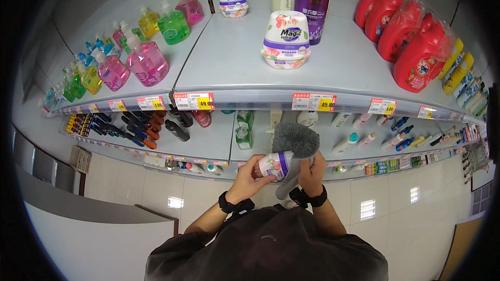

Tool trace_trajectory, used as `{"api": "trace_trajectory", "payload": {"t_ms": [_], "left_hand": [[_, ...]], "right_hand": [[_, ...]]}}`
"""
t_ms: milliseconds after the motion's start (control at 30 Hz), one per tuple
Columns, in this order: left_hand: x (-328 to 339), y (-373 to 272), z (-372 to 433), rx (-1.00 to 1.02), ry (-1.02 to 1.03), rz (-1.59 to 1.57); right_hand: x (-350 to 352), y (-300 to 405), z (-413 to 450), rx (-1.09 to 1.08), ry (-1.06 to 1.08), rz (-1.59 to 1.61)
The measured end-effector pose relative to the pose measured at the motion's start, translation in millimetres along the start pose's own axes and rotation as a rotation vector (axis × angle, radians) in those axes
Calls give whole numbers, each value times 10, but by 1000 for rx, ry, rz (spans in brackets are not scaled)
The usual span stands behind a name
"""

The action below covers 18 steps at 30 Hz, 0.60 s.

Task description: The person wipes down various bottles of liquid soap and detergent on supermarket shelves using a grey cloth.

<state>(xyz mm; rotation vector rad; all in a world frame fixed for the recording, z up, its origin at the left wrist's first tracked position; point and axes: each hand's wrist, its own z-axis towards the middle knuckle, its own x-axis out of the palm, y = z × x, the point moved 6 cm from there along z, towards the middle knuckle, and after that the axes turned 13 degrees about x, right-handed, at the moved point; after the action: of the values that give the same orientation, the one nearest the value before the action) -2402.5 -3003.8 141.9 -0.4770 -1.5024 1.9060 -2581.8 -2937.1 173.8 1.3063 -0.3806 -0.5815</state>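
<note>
My left hand [250, 179] grips a white air-freshener tub [275, 166] with a purple band and printed flowers, tilted onto its side in front of my chest. A grey fluffy duster [295, 140] is in my right hand [313, 173], its head against or just over the tub's end and its grey handle slanting down toward me. Two similar tubs stand upright on the upper shelf: a near one [286, 40] by the front and a smaller-looking one [233, 1] farther back. Behind the near tub is a purple pump bottle [312, 6].
The grey upper shelf [226, 58] ends in a lip with price tags [194, 101]. Coloured soap pump bottles [147, 62] stand left, red detergent bottles [420, 60] right. Lower shelves hold green boxes [243, 137] and assorted bottles [345, 143]. A white counter [101, 234] is at lower left.
</note>
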Motion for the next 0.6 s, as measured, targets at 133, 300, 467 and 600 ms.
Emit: {"api": "trace_trajectory", "payload": {"t_ms": [133,300,467,600], "left_hand": [[-7,-121,33,204,27,-12],[-68,-237,94,51,76,-32],[-22,-409,160,-50,230,241],[-18,-549,211,126,266,520]], "right_hand": [[79,244,43,-190,274,-147],[198,397,48,-274,502,-316],[327,222,-38,-229,626,-487],[389,217,-83,-259,607,-477]]}}
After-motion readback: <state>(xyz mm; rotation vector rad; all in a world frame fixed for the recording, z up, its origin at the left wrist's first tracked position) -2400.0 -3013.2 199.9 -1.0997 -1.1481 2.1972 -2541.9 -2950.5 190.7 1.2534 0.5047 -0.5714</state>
